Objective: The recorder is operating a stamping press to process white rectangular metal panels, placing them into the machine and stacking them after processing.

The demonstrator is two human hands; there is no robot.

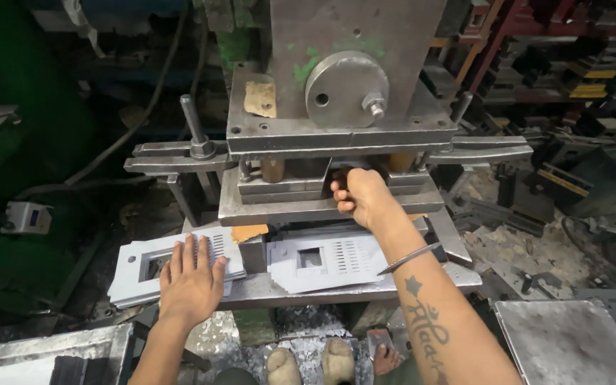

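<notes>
While you face the press:
Left hand (191,279): flat, open on near-left plate stack (137,274).
Right hand (362,197): nearer die gap (336,171), fingers curled; contents hidden.

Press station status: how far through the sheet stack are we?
Done: punched grey sheets, with square cutout and slots, lie on the press bed under the right forearm. In hand: the right hand reaches into the die gap of the press; what its grip holds is hidden. The left hand rests flat on the stack of sheets. Left: that stack, count unreadable.
</notes>
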